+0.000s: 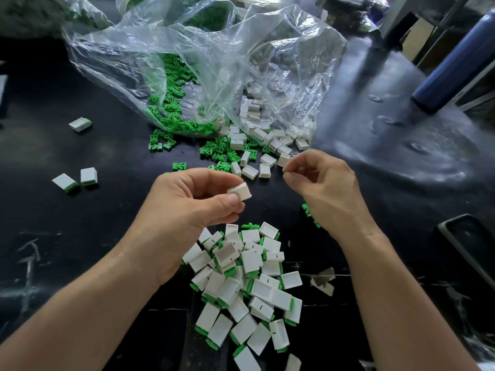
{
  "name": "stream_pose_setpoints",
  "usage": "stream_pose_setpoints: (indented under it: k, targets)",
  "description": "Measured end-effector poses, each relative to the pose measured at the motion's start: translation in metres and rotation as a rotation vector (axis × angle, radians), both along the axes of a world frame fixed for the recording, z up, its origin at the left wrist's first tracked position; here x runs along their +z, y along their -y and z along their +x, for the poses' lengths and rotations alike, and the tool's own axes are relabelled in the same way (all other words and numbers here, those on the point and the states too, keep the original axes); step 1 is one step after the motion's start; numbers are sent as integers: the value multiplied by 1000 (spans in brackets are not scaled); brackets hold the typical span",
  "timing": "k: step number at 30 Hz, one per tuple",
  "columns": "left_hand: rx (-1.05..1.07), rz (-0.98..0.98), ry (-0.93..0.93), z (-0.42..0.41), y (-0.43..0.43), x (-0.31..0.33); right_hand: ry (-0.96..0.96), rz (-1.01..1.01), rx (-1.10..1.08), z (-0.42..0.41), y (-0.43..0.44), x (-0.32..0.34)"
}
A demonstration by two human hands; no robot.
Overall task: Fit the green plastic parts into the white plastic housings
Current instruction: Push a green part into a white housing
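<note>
A white housing (239, 193) is pinched between thumb and fingers of the left hand (192, 202) over a black table (80, 223). The right hand (324, 183) is curled, its fingertips beside loose housings (267, 160); whether anything is grasped cannot be told. Green parts (219, 151) are spilled from a clear bag (214, 62).

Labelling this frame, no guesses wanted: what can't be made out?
Head view:
right hand: curled fingers hide whether it pinches anything.
white housing in the left hand: fingers cover one end; filled or empty unclear.
plastic bag contents: blurred by crumpled film.
dark object: cut off by the right edge.
</note>
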State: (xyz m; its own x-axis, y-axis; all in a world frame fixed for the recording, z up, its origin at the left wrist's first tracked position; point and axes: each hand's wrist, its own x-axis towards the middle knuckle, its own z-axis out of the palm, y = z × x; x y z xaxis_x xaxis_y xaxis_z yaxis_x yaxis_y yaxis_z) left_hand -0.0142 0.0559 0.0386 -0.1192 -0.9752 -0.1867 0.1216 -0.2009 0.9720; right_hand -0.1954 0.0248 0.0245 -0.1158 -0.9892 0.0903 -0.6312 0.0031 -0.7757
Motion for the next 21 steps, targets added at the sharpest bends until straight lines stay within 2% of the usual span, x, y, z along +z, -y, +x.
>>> stream_pose_setpoints:
  k: [3, 5, 21]
  targets:
    - [3, 0, 8, -1, 0, 0, 239, 8, 77, 9, -6, 7]
    - [4, -4, 16, 0, 0, 0, 326, 11, 143, 15, -10, 11]
    - [-6, -1, -4, 1, 1, -1, 395, 16, 275, 26, -19, 18]
